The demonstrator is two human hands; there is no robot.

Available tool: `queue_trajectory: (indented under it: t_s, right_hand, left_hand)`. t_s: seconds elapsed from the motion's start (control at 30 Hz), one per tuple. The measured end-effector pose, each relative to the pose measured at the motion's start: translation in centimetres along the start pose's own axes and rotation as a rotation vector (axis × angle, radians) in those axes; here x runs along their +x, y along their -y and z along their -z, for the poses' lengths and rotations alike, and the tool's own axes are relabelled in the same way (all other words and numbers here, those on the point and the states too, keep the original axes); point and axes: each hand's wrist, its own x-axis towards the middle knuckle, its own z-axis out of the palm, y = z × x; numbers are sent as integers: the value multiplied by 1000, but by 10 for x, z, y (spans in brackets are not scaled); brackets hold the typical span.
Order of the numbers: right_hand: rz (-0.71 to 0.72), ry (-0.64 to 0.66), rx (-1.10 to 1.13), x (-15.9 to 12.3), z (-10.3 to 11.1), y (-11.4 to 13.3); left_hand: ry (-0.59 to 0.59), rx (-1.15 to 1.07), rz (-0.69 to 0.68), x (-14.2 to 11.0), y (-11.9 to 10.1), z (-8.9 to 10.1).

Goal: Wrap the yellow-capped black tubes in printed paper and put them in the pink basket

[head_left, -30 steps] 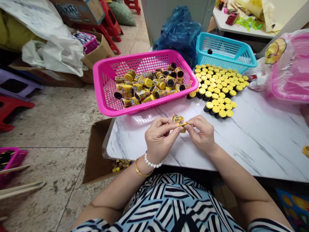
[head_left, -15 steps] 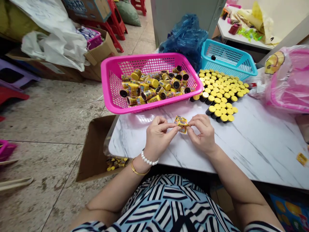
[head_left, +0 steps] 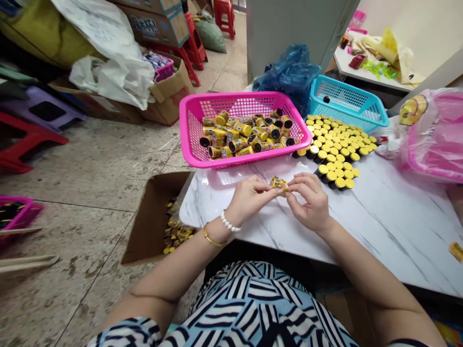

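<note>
Over the white marbled table (head_left: 347,231), both hands pinch small yellow printed labels (head_left: 278,182), which look like flat plastic sleeves. My left hand (head_left: 251,198), with a pearl bracelet at the wrist, has thumb and forefinger closed at their left and lower edge. From the other side, my right hand (head_left: 310,201) grips the right edge between thumb and fingertips. Just beyond the hands stands a pink basket (head_left: 186,130) of small label-wrapped tubs (head_left: 246,129). Black tubs with yellow lids (head_left: 336,144) stand packed together, right of the basket.
A blue basket (head_left: 352,108) and a blue plastic bag (head_left: 289,70) are at the back. A bagged pink basket (head_left: 430,140) sits at right. One loose yellow label (head_left: 456,251) lies near the right edge. Below the table's left corner, a cardboard box (head_left: 148,217) holds wrapped tubs.
The view has shifted, so the table scene sits lower and more to the right. The labels look tilted and more bunched between my fingertips; both hands still grip them.
</note>
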Motion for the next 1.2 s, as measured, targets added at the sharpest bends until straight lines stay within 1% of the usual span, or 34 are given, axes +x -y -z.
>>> queue_trajectory:
  t_s: [0.07,0.13,0.23,0.3,0.37,0.43,0.47,0.57,0.63,0.67,0.73,0.83,0.93,1.0,1.1,1.2]
  right_hand:
    - [-3,35,-14,11,5,-2]
    - [-47,43,-24,22,11,-6]
    - [-217,27,53,31,18,-17]
    - [-336,-2,117,29,19,-26]
    - [-389,-58,124,20,16,-37]
    - [-386,-88,110,8,9,-44]
    - [-373,-91,104,2,6,-46]
    - [-343,-83,92,-8,-4,-47]
    - [-329,-85,84,-7,-6,-46]
    - [-309,-82,77,-4,-4,-46]
    - [-224,-38,43,3,5,-49]
    - [-89,75,-106,14,30,-61]
    - [-77,107,-384,18,51,-82]
    - [-87,159,-480,16,55,-96]
    - [-101,198,-480,12,54,-106]
    - [-124,157,-411,14,54,-102]
  left_hand:
    - [96,-23,-9,15,-8,3]
    - [172,-138,17,33,-21,1]
    - [273,-373,90,57,-43,-6]
    - [287,-456,130,67,-53,-12]
    - [234,-471,163,71,-54,-17]
    - [179,-453,206,70,-47,-21]
    - [172,-442,227,68,-43,-23]
    - [205,-435,274,59,-32,-24]
    - [254,-445,301,55,-29,-25]
    - [273,-449,315,54,-28,-25]
    - [292,-448,332,52,-25,-27]
    - [252,-476,351,55,-20,-28]
    - [248,-560,425,62,-14,-25]
    - [277,-637,481,67,-12,-21]
    - [314,-733,522,71,-12,-17]
    - [308,-802,537,72,-14,-17]
